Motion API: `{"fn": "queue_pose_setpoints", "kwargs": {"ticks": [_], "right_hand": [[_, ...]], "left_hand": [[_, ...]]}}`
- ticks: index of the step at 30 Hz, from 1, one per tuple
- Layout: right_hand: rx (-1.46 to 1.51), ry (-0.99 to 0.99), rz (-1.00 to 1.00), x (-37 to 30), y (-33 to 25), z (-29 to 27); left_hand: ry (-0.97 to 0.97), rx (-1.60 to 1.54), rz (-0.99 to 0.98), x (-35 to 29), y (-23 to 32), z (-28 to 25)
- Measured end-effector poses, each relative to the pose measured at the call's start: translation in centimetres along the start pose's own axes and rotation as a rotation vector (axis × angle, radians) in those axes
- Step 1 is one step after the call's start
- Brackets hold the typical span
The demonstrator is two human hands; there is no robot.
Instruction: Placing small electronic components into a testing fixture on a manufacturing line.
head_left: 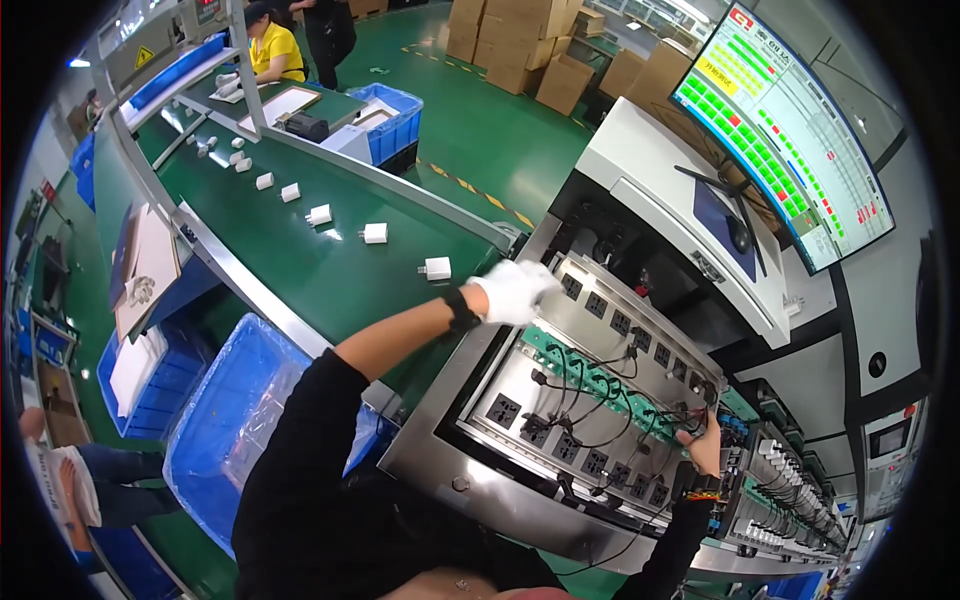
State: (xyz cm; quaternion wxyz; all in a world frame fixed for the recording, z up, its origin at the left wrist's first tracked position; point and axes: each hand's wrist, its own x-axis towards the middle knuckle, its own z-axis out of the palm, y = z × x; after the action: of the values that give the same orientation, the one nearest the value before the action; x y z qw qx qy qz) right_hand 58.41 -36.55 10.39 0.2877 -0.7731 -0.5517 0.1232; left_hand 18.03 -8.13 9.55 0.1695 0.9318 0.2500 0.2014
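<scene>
My left hand, in a white glove with a black band at the wrist, is over the upper left corner of a metal test panel. Its fingers are smeared by motion, and what they hold, if anything, does not show. Black sockets sit in two rows on the panel. Between the rows, black cables run from a green strip. My right hand has its fingers closed among cables at the panel's right end; what they grip is hidden. A white charger lies on the green conveyor belt, just left of my gloved hand.
More white chargers lie spaced along the belt. A lined blue bin stands left of me. Beyond the panel are a monitor and a white cabinet. A person in yellow sits beyond the belt.
</scene>
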Motion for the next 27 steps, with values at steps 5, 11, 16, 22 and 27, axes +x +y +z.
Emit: {"fn": "queue_pose_setpoints", "kwargs": {"ticks": [5, 11, 16, 22, 27], "right_hand": [[0.069, 0.002, -0.154, 1.5, -8.8, 4.0], [0.454, 0.191, -0.12, 4.1, -9.1, 9.0], [0.587, 0.382, -0.076, 5.0, -8.0, 8.6], [-0.541, 0.155, -0.268, 2.3, -13.8, 7.0], [-0.583, 0.098, -0.297, -1.0, -19.4, 4.3]], "left_hand": [[-0.406, 0.02, 0.328, 3.4, 10.6, 4.5], [-0.083, -0.428, 0.178, 6.8, 15.2, 8.2], [0.017, -0.732, -0.138, 7.5, 15.0, 7.0], [-0.184, 0.009, 0.142, 4.8, 14.0, 4.2], [-0.052, 0.183, 0.191, 0.8, 12.2, 2.5]]}}
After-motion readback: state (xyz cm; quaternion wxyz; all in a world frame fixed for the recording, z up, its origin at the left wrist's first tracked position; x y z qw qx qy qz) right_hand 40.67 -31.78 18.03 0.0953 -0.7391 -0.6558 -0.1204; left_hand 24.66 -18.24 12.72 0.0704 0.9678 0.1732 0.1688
